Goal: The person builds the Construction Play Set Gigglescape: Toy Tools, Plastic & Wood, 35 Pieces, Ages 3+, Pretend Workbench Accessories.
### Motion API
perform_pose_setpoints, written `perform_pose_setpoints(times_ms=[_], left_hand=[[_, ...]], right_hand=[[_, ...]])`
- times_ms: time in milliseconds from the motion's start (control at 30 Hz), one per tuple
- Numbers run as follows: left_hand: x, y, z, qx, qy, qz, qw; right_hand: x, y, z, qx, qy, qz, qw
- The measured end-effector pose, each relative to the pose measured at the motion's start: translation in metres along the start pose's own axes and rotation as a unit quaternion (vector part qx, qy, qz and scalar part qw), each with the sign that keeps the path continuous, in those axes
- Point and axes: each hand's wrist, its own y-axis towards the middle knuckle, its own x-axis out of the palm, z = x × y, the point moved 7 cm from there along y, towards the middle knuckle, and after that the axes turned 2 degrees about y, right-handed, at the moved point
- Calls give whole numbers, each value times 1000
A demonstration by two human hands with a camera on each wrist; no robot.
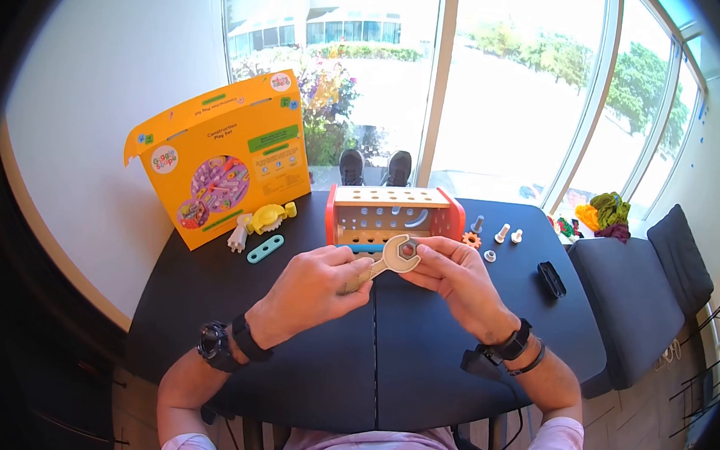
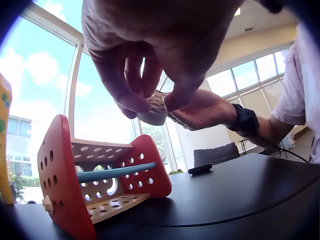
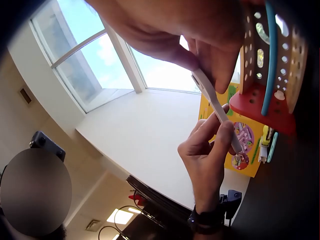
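Above the table, both hands hold a pale toy wrench. My left hand grips its handle. At the wrench's head, my right hand pinches the edge between thumb and fingers; a small reddish-grey patch shows inside the head's opening, and I cannot tell what it is. In the right wrist view the wrench spans edge-on between the two hands. Just beyond them stands a wooden toy toolbox with red end panels and rows of holes. A blue rod runs between its ends.
Right of the toolbox lie an orange gear, several bolts and a black case. On the left are a teal strip, a yellow toy piece and a tall yellow box. A grey chair adjoins the table's right side.
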Motion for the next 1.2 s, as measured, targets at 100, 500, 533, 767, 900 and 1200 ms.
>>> perform_pose_setpoints(times_ms=[100,500,533,767,900,1200], left_hand=[[-2,1,3,-5,-8,4,1000],[46,-7,-1,-97,-318,-146,932],[53,-10,-1,-109,-358,-159,913],[80,-16,7,-184,-562,-225,775],[83,-14,5,-221,-605,-238,727],[94,-11,-15,-296,-615,-221,697]], right_hand=[[4,-1,-3,-1,21,-14,1000],[6,-4,-4,-17,22,-9,1000],[4,-2,-2,-21,7,-12,1000],[-3,7,0,-80,-86,8,993],[-21,6,-22,-157,-200,109,961],[-84,43,-47,-286,-543,167,772]])
